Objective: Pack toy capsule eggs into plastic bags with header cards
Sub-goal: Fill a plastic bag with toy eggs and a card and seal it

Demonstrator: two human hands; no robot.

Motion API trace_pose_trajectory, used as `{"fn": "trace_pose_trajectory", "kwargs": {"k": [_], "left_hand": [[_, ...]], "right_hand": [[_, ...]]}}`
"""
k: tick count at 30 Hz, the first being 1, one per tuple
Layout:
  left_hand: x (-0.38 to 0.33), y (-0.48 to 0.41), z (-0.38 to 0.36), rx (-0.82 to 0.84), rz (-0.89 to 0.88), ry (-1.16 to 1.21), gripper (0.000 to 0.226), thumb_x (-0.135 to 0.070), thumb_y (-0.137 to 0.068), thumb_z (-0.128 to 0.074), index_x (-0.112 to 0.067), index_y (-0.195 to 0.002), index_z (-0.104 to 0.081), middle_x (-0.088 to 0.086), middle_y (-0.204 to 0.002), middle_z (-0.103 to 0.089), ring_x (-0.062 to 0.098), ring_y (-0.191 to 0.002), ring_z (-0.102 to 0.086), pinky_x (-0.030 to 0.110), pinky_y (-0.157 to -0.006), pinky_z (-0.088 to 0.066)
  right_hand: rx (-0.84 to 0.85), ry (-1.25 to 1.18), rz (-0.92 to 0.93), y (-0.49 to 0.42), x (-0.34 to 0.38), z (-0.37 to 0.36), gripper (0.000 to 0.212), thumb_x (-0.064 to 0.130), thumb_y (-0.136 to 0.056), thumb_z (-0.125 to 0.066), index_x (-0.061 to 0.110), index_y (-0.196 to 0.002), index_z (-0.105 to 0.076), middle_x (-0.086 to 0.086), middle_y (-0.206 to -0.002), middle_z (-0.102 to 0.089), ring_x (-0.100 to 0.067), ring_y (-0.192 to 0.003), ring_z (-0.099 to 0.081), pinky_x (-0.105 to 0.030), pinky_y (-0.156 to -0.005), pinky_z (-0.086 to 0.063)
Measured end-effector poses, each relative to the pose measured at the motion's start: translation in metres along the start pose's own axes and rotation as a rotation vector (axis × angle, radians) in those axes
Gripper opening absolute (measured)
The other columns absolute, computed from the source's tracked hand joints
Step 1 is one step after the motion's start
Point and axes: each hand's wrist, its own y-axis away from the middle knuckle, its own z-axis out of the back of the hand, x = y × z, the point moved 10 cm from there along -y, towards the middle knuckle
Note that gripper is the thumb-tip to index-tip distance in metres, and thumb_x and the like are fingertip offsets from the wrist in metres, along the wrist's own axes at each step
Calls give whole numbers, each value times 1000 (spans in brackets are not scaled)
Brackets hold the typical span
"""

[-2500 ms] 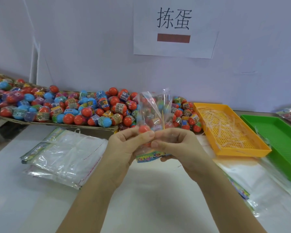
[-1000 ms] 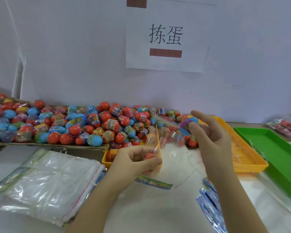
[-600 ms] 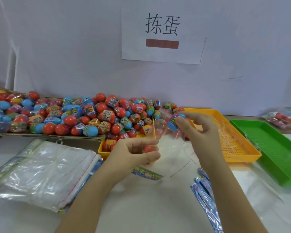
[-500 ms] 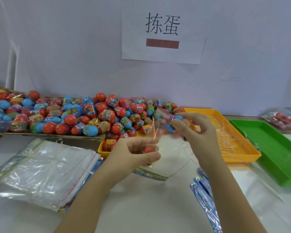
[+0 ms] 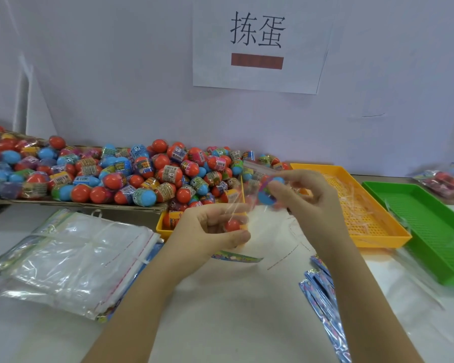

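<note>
My left hand (image 5: 210,233) pinches the clear plastic bag (image 5: 249,218), a red capsule egg (image 5: 232,225) already inside. My right hand (image 5: 303,195) grips a blue capsule egg (image 5: 267,196) just above-right of the left hand, nearest the bag mouth, long axis unclear.

Two forearms enter the view from the bottom edge. Both forearms are bare up to the point where the frame cuts them off; no sleeve, cuff or glove covers them. The left hand (image 5: 210,231) is bare, with no ring, wristband or watch on the visible surfaces. The right hand (image 5: 307,195) is likewise bare, with no ring, band or watch. The fingernails (image 5: 244,235) that show are short and unpainted. No clothing is in view.
</note>
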Motion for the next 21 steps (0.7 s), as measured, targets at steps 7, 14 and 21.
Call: {"fn": "trace_pose_trajectory", "kwargs": {"k": [7, 14, 21], "left_hand": [[2, 0, -3, 20, 4, -92, 53, -27, -57, -81, -29, -108, -70, -10, -100, -76, 11, -94, -72, 21, -73, -58], [-2, 0, -2, 6, -38, -148, 52, -35, -55, -81, -36, -107, -70, -12, -101, -75, 11, -95, -71, 28, -81, -59], [-5, 1, -2, -9, -55, -194, 48, -35, -59, -80, -42, -105, -68, -18, -103, -74, 7, -96, -70, 24, -79, -59]], "right_hand": [[-242, -242, 182, 4, 23, 27, 8, 29, -86, -60, 31, -88, -67, 4, -88, -68, -3, -79, -61, -9, -60, -46], [-199, 248, 317, 16, 39, 2, 32, 62, -93, -23, 36, -100, -40, 45, -80, -57, 26, -101, -31, -56, -86, -34], [-187, 581, 368, 18, 38, -3, 24, 51, -98, -19, 32, -105, -32, 11, -77, -65, -3, -100, -55, -37, -100, -10]]}}
